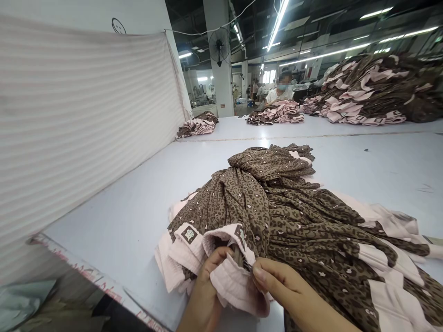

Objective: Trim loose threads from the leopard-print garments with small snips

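Observation:
A large bundle of brown leopard-print garments (pixel 242 198) with pink trim lies on the pale table. Near the front, a pink cuff (pixel 235 286) is turned so that its opening shows. My left hand (pixel 209 281) is closed on the cuff's left side, with fingers partly inside the opening. At the cuff's right edge, my right hand (pixel 273 279) pinches something dark and thin that I cannot make out. Just left of the cuff lies another pink band with a dark square patch (pixel 188 234).
The white table (pixel 138 221) has a taped front-left edge. A pale striped curtain (pixel 86 110) hangs at left. Farther back are small garment piles (pixel 197 125) (pixel 277 113) and a large heap (pixel 367 92). A masked person (pixel 278 92) is beyond the table.

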Demonstrator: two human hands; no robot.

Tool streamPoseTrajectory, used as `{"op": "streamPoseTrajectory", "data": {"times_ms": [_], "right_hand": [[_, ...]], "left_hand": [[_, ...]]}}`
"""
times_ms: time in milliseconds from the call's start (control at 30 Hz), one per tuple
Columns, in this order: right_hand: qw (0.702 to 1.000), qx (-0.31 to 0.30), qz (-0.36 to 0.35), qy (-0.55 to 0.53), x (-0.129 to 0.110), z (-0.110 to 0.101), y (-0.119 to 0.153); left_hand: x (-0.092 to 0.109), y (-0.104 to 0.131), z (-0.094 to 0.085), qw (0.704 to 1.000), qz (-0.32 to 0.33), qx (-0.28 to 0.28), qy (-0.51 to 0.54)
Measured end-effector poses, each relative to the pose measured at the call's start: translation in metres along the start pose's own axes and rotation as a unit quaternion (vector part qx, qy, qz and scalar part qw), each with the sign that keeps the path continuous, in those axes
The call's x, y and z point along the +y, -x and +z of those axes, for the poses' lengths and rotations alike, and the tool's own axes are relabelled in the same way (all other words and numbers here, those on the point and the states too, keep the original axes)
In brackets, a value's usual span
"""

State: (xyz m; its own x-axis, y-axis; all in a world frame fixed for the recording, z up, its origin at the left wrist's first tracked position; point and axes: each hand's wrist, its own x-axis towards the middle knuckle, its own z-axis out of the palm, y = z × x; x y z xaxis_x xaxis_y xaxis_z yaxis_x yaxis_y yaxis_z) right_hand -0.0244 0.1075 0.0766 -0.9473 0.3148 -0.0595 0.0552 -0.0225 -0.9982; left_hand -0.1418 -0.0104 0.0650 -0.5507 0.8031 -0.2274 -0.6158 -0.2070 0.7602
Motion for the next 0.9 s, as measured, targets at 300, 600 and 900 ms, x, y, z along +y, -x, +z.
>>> {"op": "streamPoseTrajectory", "data": {"times_ms": [300,600,900], "right_hand": [[0.996,0.009,-0.033,0.081,-0.002,-0.001,0.002],[0.967,0.056,-0.101,0.227,0.014,-0.006,0.013],[0.91,0.092,-0.21,0.346,0.017,0.0,0.009]], "left_hand": [[-0.003,0.001,-0.002,0.999,0.008,-0.011,-0.033],[-0.003,-0.003,0.0,0.99,-0.03,0.114,0.076],[-0.005,-0.001,0.003,0.988,-0.03,0.125,0.084]]}}
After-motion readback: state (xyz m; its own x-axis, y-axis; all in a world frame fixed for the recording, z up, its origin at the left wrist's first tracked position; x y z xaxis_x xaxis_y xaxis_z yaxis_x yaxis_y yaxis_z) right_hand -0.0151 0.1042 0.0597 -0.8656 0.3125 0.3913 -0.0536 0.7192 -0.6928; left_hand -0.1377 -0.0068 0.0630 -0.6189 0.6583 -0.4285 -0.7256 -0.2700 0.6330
